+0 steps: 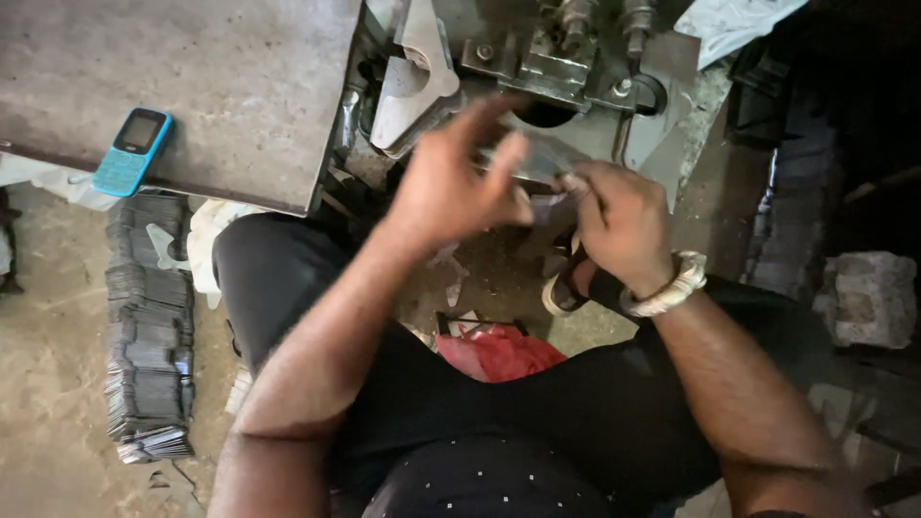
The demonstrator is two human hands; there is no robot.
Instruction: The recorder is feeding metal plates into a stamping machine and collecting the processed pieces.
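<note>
The left hand [456,182], fingers partly spread and blurred, and the right hand [619,216], fingers curled shut, pinch a thin grey metal strip [537,163] between them just below the press machine [547,58]. A blue mobile phone [134,151] lies on the grey tabletop [221,86] at left. Below it, stacked metal strips [149,326] stand on the floor, and a red cloth [499,350] lies between the knees.

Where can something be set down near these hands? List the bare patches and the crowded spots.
Free: the grey slab right of the blue phone, and the dirt floor left of the stacked metal strips. Crowded: around the left hand and right hand, tight against the machine, with scraps and a red cloth below.
</note>
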